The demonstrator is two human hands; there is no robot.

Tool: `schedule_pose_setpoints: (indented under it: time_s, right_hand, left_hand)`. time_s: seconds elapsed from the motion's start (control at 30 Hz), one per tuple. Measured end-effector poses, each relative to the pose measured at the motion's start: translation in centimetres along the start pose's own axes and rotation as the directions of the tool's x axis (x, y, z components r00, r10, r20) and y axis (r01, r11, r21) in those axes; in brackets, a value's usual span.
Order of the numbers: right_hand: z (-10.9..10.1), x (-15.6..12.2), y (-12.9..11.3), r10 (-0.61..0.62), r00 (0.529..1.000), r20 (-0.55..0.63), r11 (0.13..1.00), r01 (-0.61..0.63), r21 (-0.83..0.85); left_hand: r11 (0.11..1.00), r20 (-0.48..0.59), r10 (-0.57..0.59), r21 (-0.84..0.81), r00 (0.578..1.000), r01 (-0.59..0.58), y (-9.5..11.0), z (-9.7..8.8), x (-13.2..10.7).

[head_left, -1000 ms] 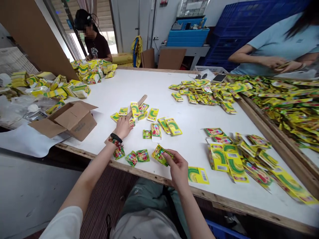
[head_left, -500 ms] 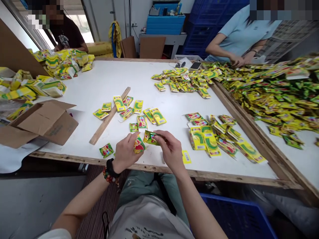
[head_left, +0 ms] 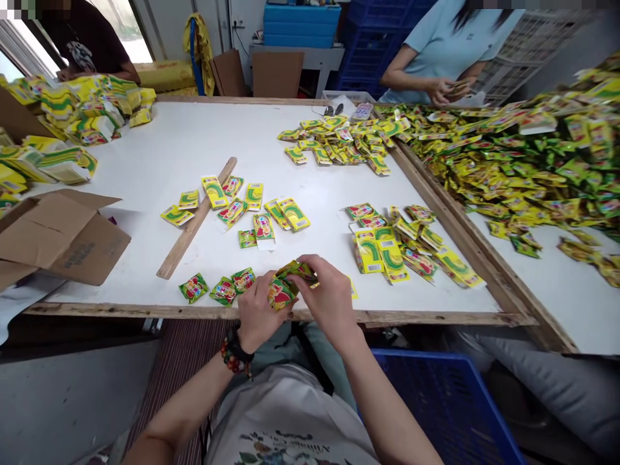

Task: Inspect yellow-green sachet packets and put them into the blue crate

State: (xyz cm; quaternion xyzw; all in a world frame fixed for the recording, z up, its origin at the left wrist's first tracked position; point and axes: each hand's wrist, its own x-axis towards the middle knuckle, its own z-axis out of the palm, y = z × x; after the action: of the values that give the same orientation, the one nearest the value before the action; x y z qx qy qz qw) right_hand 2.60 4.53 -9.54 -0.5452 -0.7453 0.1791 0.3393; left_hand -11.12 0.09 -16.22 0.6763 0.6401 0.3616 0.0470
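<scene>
My left hand (head_left: 259,310) and my right hand (head_left: 325,296) meet at the near edge of the white table (head_left: 184,142), both closed on small green and yellow packets (head_left: 285,284) held between them. Three loose green packets (head_left: 217,287) lie just left of my left hand. Beyond my hands, several yellow sachets (head_left: 252,206) are scattered beside a wooden stick (head_left: 196,219). A stack of yellow sachets (head_left: 382,255) sits to the right of my right hand.
An open cardboard box (head_left: 58,236) stands at the left edge. Heaps of yellow packets (head_left: 523,168) cover the right side. A person in light blue (head_left: 436,45) handles packets at the far right; another person (head_left: 82,45) sits far left. A blue crate (head_left: 436,407) is under the table.
My left hand came back from the stick with a packet and joined my right hand. Both hands drew toward the table's near edge.
</scene>
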Motion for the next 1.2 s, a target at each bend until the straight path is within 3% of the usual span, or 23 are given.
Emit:
schedule_pose_setpoints:
  time_s: [0.13,0.3,0.4,0.5,0.7,0.8,0.83,0.9,0.97,1.03,1.1,1.2]
  right_hand:
    - [0.3,-0.8,-0.4,-0.089,0.996,-0.003,0.987,0.088,-0.131]
    - [0.6,-0.8,-0.8,-0.146,0.985,0.091,0.982,0.155,-0.111]
    - [1.0,-1.1,-0.9,-0.176,0.984,-0.011,0.981,0.174,-0.081]
    - [1.4,-1.8,-1.0,-0.125,0.983,-0.134,0.991,0.119,-0.058]
    - [1.7,-3.4,-0.8,-0.16,0.984,0.074,0.975,0.145,0.169]
    - [1.9,-3.9,0.2,0.039,0.998,-0.043,0.913,-0.018,0.407]
    - [2.0,-4.0,0.6,0.14,0.99,-0.017,0.856,-0.113,0.504]
    - [2.2,-4.0,1.3,0.245,0.952,0.182,0.697,-0.303,0.65]
    - [2.3,-4.0,1.6,0.19,0.917,0.352,0.595,-0.393,0.701]
    - [2.1,-4.2,1.4,0.122,0.927,0.354,0.621,-0.349,0.702]
    - [1.9,-4.4,0.9,0.103,0.956,0.276,0.71,-0.264,0.652]
    - [2.0,-4.6,0.5,0.228,0.948,0.221,0.772,-0.314,0.553]
  left_hand:
    - [0.995,-0.056,-0.061,-0.082,0.997,0.056,0.2,0.9,-1.5]
    - [0.988,-0.093,-0.116,-0.116,0.989,0.105,0.4,1.6,-2.3]
    - [0.986,-0.123,-0.118,-0.129,0.985,0.102,0.6,1.5,-1.7]
    - [0.983,-0.131,-0.106,-0.164,0.986,0.084,0.8,1.4,-1.1]
    - [0.971,-0.095,-0.147,-0.206,0.985,0.125,1.1,1.4,-1.4]
    - [0.969,-0.102,-0.115,-0.229,0.988,0.089,1.3,1.5,-1.6]
    - [0.972,-0.114,-0.084,-0.229,0.99,0.057,1.3,1.6,-1.6]
    - [0.973,-0.122,-0.007,-0.232,0.993,-0.022,1.4,1.9,-1.7]
    - [0.966,-0.102,0.033,-0.25,0.994,-0.058,1.4,2.1,-1.8]
    - [0.96,-0.049,0.001,-0.281,0.999,-0.015,1.4,2.1,-1.8]
    - [0.957,0.059,-0.052,-0.282,0.997,0.067,1.5,2.0,-1.9]
    - [0.966,0.18,-0.082,-0.226,0.98,0.122,1.6,2.0,-2.1]
